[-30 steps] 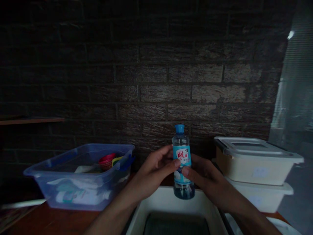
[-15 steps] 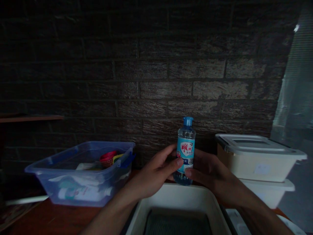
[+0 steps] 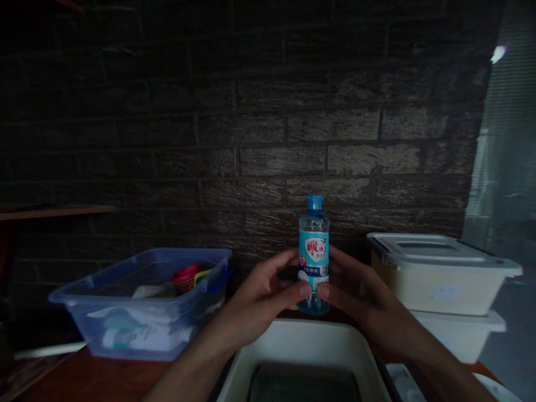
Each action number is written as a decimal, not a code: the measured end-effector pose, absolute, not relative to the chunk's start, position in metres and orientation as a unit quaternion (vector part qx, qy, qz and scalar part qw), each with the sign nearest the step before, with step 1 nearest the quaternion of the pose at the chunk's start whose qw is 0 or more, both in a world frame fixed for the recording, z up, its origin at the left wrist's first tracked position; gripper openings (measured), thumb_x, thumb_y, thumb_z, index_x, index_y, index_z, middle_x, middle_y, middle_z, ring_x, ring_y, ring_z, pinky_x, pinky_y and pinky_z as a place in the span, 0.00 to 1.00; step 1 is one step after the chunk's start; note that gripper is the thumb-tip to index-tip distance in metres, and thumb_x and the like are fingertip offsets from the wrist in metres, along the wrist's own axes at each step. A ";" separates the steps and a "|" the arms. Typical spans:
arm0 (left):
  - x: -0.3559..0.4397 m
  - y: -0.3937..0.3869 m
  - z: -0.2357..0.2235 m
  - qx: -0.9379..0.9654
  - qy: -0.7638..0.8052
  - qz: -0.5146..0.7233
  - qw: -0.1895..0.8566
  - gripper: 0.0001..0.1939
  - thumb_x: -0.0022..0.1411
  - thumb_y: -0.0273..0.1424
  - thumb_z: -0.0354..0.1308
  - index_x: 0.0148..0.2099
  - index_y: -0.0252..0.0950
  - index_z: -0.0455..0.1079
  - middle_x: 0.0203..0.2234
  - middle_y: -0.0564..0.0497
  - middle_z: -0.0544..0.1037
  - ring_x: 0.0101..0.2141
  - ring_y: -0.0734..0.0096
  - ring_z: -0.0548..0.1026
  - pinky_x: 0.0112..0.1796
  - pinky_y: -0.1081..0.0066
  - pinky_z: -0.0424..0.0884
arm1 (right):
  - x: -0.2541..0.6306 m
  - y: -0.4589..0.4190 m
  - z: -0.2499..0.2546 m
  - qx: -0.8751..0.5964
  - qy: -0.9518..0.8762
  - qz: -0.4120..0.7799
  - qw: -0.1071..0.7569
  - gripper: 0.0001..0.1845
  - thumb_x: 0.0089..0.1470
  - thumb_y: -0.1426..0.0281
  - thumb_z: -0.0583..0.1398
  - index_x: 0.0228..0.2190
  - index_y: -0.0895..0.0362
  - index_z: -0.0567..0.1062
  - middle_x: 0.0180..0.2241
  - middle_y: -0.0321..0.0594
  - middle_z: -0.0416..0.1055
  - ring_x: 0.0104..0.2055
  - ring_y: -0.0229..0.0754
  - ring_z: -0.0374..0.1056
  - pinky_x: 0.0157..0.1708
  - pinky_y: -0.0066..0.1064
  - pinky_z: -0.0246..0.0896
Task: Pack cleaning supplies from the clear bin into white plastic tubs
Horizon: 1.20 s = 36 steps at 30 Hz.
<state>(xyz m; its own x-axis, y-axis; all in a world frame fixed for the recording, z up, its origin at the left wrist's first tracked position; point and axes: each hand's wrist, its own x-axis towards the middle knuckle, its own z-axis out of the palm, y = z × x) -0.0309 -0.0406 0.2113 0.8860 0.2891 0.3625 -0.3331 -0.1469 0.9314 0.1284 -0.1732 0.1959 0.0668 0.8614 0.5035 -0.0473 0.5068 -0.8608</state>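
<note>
A small clear bottle (image 3: 314,245) with a blue cap, a teal label and blue liquid at its bottom stands upright in front of the dark brick wall. My left hand (image 3: 263,298) grips it from the left, thumb across its lower front. From the right, my right hand (image 3: 355,296) wraps round it too, thumb on the label's lower edge. The bottle's base sits just behind the far rim of a white tub (image 3: 293,332); whether it rests on the table I cannot tell.
A translucent blue bin (image 3: 138,301) with a red cup and papers stands on the wooden table (image 3: 92,379) at left. Two stacked white lidded boxes (image 3: 439,273) stand at right. A dark mat lies inside the white tub. A curtain hangs at far right.
The bottle, held in both hands, rose from over the white tub and moved back toward the wall; both hands stayed on it.
</note>
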 end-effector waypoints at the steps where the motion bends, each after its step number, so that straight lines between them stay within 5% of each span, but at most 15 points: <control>1: -0.030 -0.042 0.212 0.713 -0.023 0.237 0.660 0.32 0.64 0.31 0.66 0.68 0.43 0.63 0.64 0.42 0.69 0.47 0.58 0.79 0.46 0.62 0.76 | 0.129 -0.174 0.196 -0.347 -0.585 0.352 0.643 0.31 0.62 0.71 0.65 0.64 0.48 0.66 0.59 0.44 0.71 0.60 0.49 0.68 0.62 0.50 0.62; 12: -0.038 -0.049 0.216 0.706 -0.010 0.242 0.665 0.27 0.67 0.34 0.63 0.67 0.45 0.66 0.62 0.43 0.72 0.49 0.58 0.79 0.41 0.68 0.77 | 0.128 -0.184 0.201 -0.339 -0.569 0.381 0.645 0.35 0.61 0.72 0.66 0.66 0.48 0.64 0.59 0.45 0.72 0.59 0.49 0.70 0.61 0.51 0.62; 17: -0.042 -0.048 0.215 0.726 -0.011 0.250 0.640 0.27 0.65 0.32 0.65 0.65 0.47 0.68 0.64 0.45 0.69 0.44 0.67 0.79 0.36 0.75 0.74 | 0.123 -0.183 0.202 -0.351 -0.570 0.379 0.639 0.34 0.62 0.70 0.65 0.66 0.48 0.64 0.59 0.46 0.72 0.58 0.50 0.70 0.60 0.51 0.64; 36: -0.043 -0.050 0.215 0.696 -0.068 0.217 0.681 0.31 0.64 0.27 0.66 0.67 0.43 0.64 0.64 0.44 0.69 0.44 0.66 0.79 0.44 0.69 0.74 | 0.129 -0.183 0.201 -0.332 -0.586 0.391 0.627 0.29 0.64 0.74 0.63 0.63 0.46 0.67 0.59 0.44 0.71 0.56 0.47 0.72 0.54 0.43 0.69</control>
<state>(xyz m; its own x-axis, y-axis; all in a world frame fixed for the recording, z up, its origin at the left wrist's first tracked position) -0.0425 -0.0505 0.2152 0.8970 0.2001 0.3941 -0.3895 -0.0638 0.9188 0.1291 -0.1834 0.2011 0.0062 0.8800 0.4749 -0.1003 0.4731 -0.8753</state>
